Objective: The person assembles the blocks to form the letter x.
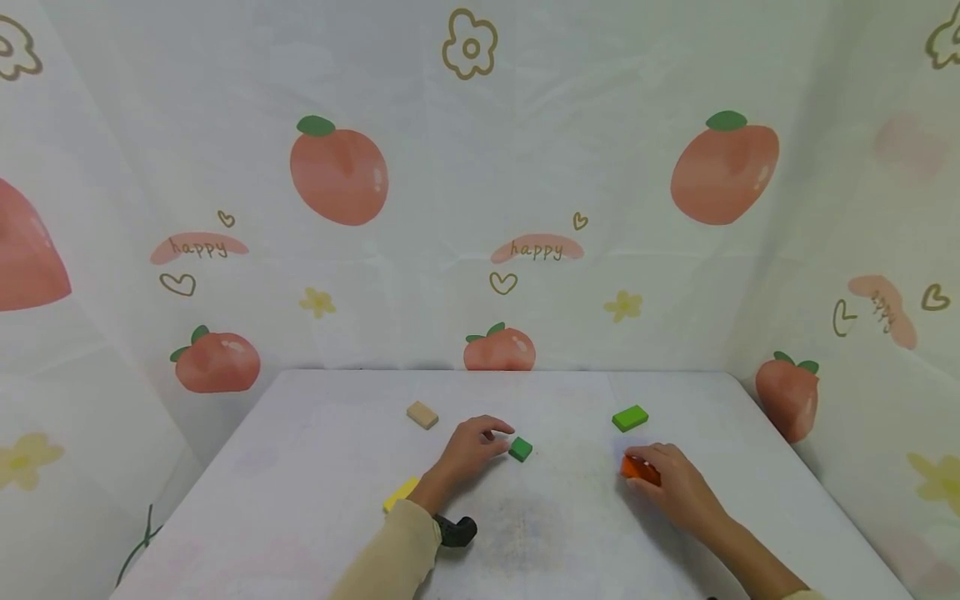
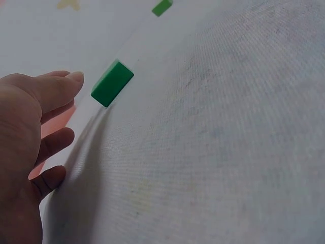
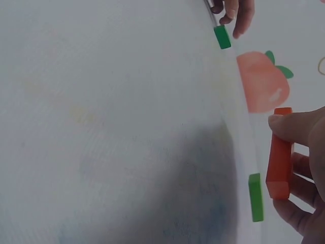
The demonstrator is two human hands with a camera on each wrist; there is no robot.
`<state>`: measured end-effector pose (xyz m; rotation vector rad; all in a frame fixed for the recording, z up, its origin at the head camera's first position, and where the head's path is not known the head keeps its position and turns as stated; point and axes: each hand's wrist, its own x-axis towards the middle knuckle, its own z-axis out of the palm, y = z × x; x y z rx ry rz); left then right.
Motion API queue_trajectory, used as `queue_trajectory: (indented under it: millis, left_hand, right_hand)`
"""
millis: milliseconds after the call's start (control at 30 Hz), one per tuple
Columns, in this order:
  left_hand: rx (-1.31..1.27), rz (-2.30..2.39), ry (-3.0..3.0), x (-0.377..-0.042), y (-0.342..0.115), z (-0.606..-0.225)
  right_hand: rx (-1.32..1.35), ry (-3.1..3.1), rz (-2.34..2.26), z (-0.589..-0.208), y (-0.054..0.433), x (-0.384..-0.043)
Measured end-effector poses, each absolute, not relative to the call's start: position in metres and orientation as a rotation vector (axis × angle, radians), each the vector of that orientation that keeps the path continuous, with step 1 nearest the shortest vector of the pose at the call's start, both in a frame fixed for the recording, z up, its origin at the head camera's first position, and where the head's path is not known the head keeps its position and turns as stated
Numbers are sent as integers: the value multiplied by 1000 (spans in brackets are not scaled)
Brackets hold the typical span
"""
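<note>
My right hand (image 1: 678, 485) grips an orange block (image 1: 640, 471) between thumb and fingers; in the right wrist view the long orange block (image 3: 280, 157) runs along the grip. Over on the left, my left hand (image 1: 471, 450) is beside a small dark green block (image 1: 521, 450). Its fingers bend loosely, and in the left wrist view a gap shows between the thumb (image 2: 63, 90) and the dark green block (image 2: 112, 83). Behind the right hand lies a light green block (image 1: 630, 418).
A beige wooden block (image 1: 422, 415) lies at the back left of the white table (image 1: 570, 533). The left forearm partly covers a yellow block (image 1: 401, 494). A fruit-patterned cloth (image 1: 420, 167) hangs behind the table and along its sides.
</note>
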<state>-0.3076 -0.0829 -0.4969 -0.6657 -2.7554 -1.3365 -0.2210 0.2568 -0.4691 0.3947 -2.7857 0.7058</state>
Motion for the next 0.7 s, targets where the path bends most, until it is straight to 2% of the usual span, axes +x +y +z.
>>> queue_trajectory:
  millis: [700]
  left_hand:
    - [-704,-1244,-2763,-305,-74,-501]
  right_hand:
    - [416,-2625,694,-478,244,-227]
